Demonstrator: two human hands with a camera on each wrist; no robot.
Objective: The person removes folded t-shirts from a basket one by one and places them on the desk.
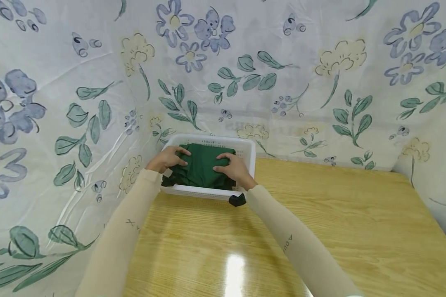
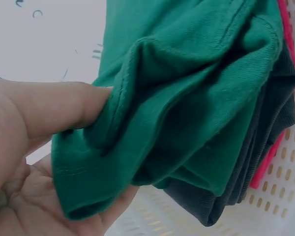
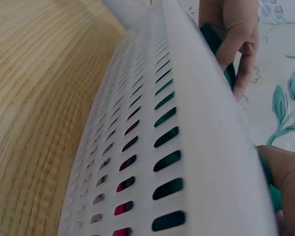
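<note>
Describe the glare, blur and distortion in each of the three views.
Head view: a bright glare patch on the table, and wide-angle bending at the edges. Left wrist view: the green cloth is sharp, the left hand soft. Right wrist view: the basket wall looms large and blurred.

folded dark green garment (image 1: 200, 167), topmost on clothes stack, in white perforated basket (image 1: 250, 149)

A deep green cloth (image 1: 202, 167) lay over dark grey and pink ones in the white basket (image 1: 247, 149), amid blue-flowered white sheeting (image 1: 282, 74).
</note>
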